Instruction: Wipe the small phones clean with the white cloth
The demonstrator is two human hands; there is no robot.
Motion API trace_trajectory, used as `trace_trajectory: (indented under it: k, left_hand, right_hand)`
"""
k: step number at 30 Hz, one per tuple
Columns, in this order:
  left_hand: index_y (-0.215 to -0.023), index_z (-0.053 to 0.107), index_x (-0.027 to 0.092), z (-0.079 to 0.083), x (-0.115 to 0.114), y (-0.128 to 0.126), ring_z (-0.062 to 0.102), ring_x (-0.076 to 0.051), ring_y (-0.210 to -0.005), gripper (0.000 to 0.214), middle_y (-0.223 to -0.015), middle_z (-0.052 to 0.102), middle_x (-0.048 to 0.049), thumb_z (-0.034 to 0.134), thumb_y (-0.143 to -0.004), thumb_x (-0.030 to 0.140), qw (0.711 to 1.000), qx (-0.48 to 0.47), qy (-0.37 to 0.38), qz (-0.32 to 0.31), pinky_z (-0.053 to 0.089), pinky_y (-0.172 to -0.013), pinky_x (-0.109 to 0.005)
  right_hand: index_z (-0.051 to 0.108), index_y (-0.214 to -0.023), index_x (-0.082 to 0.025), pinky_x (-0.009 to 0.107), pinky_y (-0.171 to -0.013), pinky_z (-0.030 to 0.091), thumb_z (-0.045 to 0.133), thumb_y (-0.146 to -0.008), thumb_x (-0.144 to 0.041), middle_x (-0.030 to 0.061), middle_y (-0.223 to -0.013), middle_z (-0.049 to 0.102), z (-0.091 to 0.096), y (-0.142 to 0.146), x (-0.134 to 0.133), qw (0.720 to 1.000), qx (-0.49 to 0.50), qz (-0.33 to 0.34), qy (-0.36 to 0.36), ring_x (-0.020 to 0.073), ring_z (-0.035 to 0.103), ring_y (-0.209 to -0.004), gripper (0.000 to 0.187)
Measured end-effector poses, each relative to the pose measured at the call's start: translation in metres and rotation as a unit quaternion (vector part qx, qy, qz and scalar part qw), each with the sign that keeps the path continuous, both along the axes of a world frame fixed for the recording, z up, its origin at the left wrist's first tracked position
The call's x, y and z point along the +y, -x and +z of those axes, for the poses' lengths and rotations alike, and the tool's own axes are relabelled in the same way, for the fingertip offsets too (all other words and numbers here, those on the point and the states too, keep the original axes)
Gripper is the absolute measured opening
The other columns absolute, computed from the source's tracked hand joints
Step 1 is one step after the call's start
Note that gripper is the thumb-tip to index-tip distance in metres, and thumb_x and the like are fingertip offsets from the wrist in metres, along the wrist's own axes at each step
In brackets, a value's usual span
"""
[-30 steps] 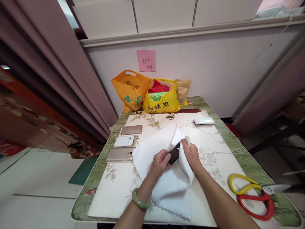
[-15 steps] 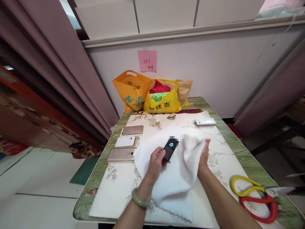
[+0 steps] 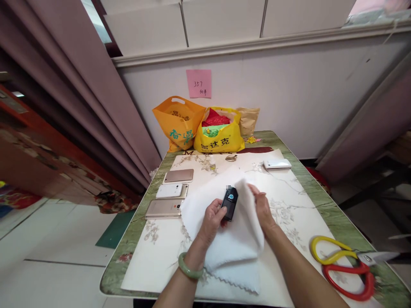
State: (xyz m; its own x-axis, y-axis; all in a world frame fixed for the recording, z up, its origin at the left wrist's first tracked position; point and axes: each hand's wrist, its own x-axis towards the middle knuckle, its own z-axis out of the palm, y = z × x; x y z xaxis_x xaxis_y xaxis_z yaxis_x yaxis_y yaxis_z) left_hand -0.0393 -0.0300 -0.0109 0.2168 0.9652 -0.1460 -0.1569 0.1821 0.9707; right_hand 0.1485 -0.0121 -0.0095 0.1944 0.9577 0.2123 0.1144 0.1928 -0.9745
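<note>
Left hand [image 3: 213, 218] gripping lower end of black phone [image 3: 230, 206], phone above white cloth [image 3: 237, 244], right hand [image 3: 264, 210] against cloth's raised fold, fingertips partly hidden, its grip uncertain, scissors [image 3: 365, 258] lying near right forearm, handles yellow and red.

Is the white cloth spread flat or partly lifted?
Partly lifted: the white cloth lies spread at its left, but its right side stands up in a fold at the right hand.

- wall [image 3: 289, 94]: pale, ledge [image 3: 224, 48] above, pink note [image 3: 198, 84] stuck on
- left curtain [image 3: 86, 85]: mauve
- floor [image 3: 58, 233]: white tile, dark seams
- table [image 3: 112, 278]: green marbled edge
</note>
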Motion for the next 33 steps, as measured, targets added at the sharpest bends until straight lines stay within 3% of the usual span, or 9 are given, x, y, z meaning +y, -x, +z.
trace_trajectory:
  k: [1, 3, 6, 8, 15, 20, 24, 28, 33]
  left_hand:
    - [-0.088, 0.049, 0.018, 0.0, 0.0, 0.0, 0.041, -0.007, -0.039, 0.035, -0.053, 0.054, 0.0054, 0.064, -0.078, 0.047, 1.0, 0.003, -0.005, 0.0, 0.034, -0.041, -0.02]
    - [-0.09, 0.05, 0.017, 0.001, 0.0, -0.001, 0.04, -0.007, -0.04, 0.034, -0.053, 0.05, 0.0068, 0.064, -0.078, 0.046, 1.0, 0.001, -0.008, 0.008, 0.034, -0.041, -0.019]
    - [-0.094, 0.05, 0.017, 0.0, 0.0, -0.003, 0.043, -0.007, -0.043, 0.033, -0.057, 0.053, 0.0049, 0.063, -0.08, 0.044, 1.0, -0.006, -0.006, -0.002, 0.034, -0.043, -0.019]
    - [-0.094, 0.049, 0.018, 0.0, -0.001, -0.004, 0.047, -0.008, -0.048, 0.031, -0.062, 0.056, 0.003, 0.062, -0.081, 0.043, 1.0, 0.006, -0.014, -0.017, 0.037, -0.046, -0.02]
    - [-0.093, 0.052, 0.018, 0.007, -0.008, -0.009, 0.048, -0.009, -0.055, 0.028, -0.069, 0.056, 0.0025, 0.062, -0.082, 0.041, 0.996, 0.052, -0.041, -0.062, 0.039, -0.051, -0.02]
    - [-0.091, 0.051, 0.019, 0.007, -0.003, -0.005, 0.045, -0.008, -0.048, 0.029, -0.058, 0.053, 0.0051, 0.062, -0.082, 0.044, 1.0, 0.002, -0.014, -0.011, 0.037, -0.048, -0.02]
    - [-0.093, 0.053, 0.019, 0.002, 0.0, -0.002, 0.044, -0.008, -0.044, 0.031, -0.057, 0.053, 0.0054, 0.063, -0.08, 0.045, 1.0, -0.017, -0.004, 0.018, 0.035, -0.047, -0.021]
    - [-0.091, 0.052, 0.019, 0.002, -0.002, -0.004, 0.041, -0.008, -0.044, 0.032, -0.054, 0.05, 0.0062, 0.064, -0.08, 0.046, 1.0, 0.002, -0.006, -0.023, 0.033, -0.046, -0.02]
    - [-0.094, 0.054, 0.019, 0.009, -0.007, -0.007, 0.047, -0.009, -0.053, 0.03, -0.064, 0.056, 0.0032, 0.063, -0.081, 0.045, 0.996, 0.031, -0.002, -0.086, 0.035, -0.05, -0.019]
  right_hand:
    - [0.069, -0.103, -0.019, 0.032, -0.074, 0.05, 0.022, -0.09, -0.072, 0.0105, -0.11, 0.066, 0.001, 0.004, -0.001, 0.999, -0.003, 0.047, 0.001, 0.0218, 0.063, -0.088, 0.072]
    - [0.071, -0.092, -0.019, 0.03, -0.067, 0.05, 0.034, -0.089, -0.067, 0.0103, -0.109, 0.066, 0.001, 0.007, 0.0, 0.997, -0.011, 0.071, 0.005, 0.0193, 0.062, -0.079, 0.061]
    - [0.065, -0.077, -0.018, 0.026, -0.057, 0.045, 0.058, -0.081, -0.061, 0.0051, -0.078, 0.065, 0.001, 0.009, 0.002, 0.998, -0.041, 0.006, 0.043, 0.0157, 0.055, -0.062, 0.044]
    - [0.06, -0.073, -0.019, 0.025, -0.053, 0.04, 0.063, -0.077, -0.06, -0.0012, -0.06, 0.056, 0.002, 0.01, 0.0, 0.995, -0.062, -0.026, 0.072, 0.0135, 0.048, -0.053, 0.041]
    - [0.049, -0.064, -0.022, 0.025, -0.053, 0.036, 0.073, -0.065, -0.059, -0.0046, -0.054, 0.051, 0.01, 0.015, -0.006, 0.976, -0.172, -0.035, 0.129, 0.0138, 0.047, -0.052, 0.044]
    - [0.059, -0.083, -0.02, 0.025, -0.053, 0.041, 0.074, -0.066, -0.055, -0.0015, -0.064, 0.061, 0.001, 0.011, 0.001, 0.989, -0.013, 0.08, 0.125, 0.0152, 0.054, -0.057, 0.042]
    - [0.06, -0.097, -0.019, 0.027, -0.062, 0.048, 0.078, -0.062, -0.052, 0.0026, -0.078, 0.068, 0.004, 0.011, 0.002, 0.968, 0.141, 0.156, 0.14, 0.0181, 0.062, -0.068, 0.052]
    - [0.062, -0.091, -0.017, 0.027, -0.057, 0.046, 0.074, -0.067, -0.056, 0.0026, -0.073, 0.066, 0.008, 0.011, 0.0, 0.956, 0.177, 0.142, 0.183, 0.0161, 0.057, -0.059, 0.047]
    - [0.063, -0.084, -0.016, 0.024, -0.05, 0.041, 0.073, -0.068, -0.059, 0.0014, -0.067, 0.063, 0.002, 0.012, 0.0, 0.968, 0.139, 0.105, 0.183, 0.0142, 0.052, -0.054, 0.047]
